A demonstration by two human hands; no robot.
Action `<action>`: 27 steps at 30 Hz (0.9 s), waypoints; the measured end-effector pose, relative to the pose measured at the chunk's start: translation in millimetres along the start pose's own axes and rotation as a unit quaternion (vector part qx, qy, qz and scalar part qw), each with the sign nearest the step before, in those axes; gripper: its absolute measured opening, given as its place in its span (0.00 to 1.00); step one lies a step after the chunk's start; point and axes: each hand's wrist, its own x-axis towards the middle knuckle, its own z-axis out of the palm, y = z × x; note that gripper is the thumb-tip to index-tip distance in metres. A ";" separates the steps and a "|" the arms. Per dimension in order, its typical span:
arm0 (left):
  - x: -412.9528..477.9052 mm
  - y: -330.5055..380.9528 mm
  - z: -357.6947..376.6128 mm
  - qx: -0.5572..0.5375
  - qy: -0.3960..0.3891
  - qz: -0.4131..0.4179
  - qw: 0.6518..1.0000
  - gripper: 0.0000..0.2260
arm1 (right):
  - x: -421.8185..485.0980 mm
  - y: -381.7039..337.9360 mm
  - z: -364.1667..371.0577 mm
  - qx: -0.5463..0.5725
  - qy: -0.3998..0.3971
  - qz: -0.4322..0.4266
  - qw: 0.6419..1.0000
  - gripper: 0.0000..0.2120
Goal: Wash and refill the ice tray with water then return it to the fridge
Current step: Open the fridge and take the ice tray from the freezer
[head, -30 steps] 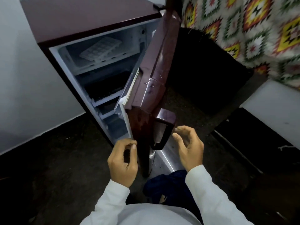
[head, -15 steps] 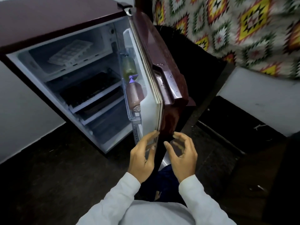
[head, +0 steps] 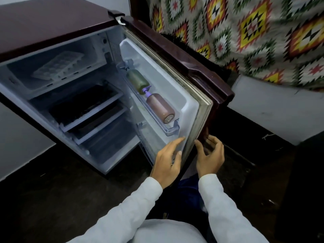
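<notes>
A small maroon fridge (head: 43, 23) stands open. A white ice tray (head: 57, 66) lies in the freezer compartment at the top left. The fridge door (head: 175, 81) is swung wide to the right. My left hand (head: 167, 160) has its fingers spread, and its fingertips touch the white inner edge of the door's lower corner. My right hand (head: 209, 156) is open on the other side of that corner, against the maroon outer face. Neither hand holds anything.
In the door shelf (head: 168, 128) lie a green bottle (head: 137, 81) and a brown bottle (head: 160, 107). Inside are dark shelves (head: 84, 106). A patterned cloth (head: 245, 35) hangs at the upper right over a white ledge (head: 273, 109). The floor is dark.
The door has swung from nearly edge-on to wide open, showing its inner shelf and bottles. Both hands moved from the handle area to the door's lower corner.
</notes>
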 end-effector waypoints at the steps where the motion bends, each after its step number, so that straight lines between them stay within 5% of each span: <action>1: 2.7 -1.5 2.8 0.001 -0.002 0.001 1.000 0.20 | 7.7 3.6 0.3 -0.002 0.012 0.010 1.000 0.18; 9: 19.9 -14.6 13.2 0.025 -0.005 0.024 0.999 0.21 | 40.6 21.0 5.2 -0.007 0.024 0.047 0.999 0.10; 15: 26.8 -39.6 -3.8 0.194 -0.004 0.039 0.980 0.22 | 9.6 30.1 40.8 -0.082 -0.137 -0.031 0.987 0.08; 20: 29.2 -71.8 -37.0 0.337 0.003 0.013 0.942 0.22 | 2.1 13.4 97.8 -0.158 -0.309 -0.103 0.932 0.12; 27: 53.4 -124.4 -130.1 0.429 0.047 -0.087 0.898 0.26 | 2.2 -16.4 203.0 -0.258 -0.450 -0.222 0.826 0.26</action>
